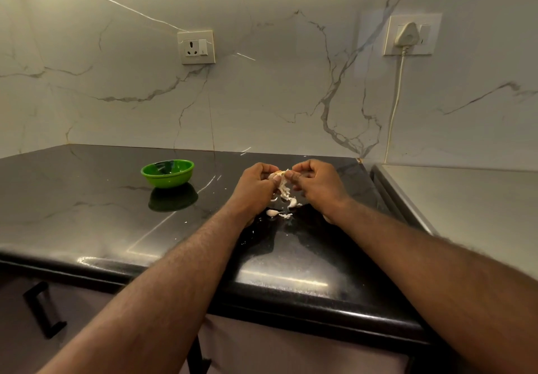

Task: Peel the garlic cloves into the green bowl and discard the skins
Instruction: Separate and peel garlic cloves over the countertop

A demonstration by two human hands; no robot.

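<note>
Pinching garlic bulb (280, 176) between curled left hand (256, 184) and right hand (316, 184) above tabletop (87, 204), skin (283, 190) hanging downward toward loose cloves (292, 202); green bowl (168, 173) upright, well left.

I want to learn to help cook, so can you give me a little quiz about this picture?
1. True or false: the bowl stands to the left of the left hand.
2. What do the left hand and right hand grip together? A) spoon B) garlic C) knife
3. Fill in: loose cloves lie on the black ____.
Key: 1 true; 2 B; 3 counter.
</note>
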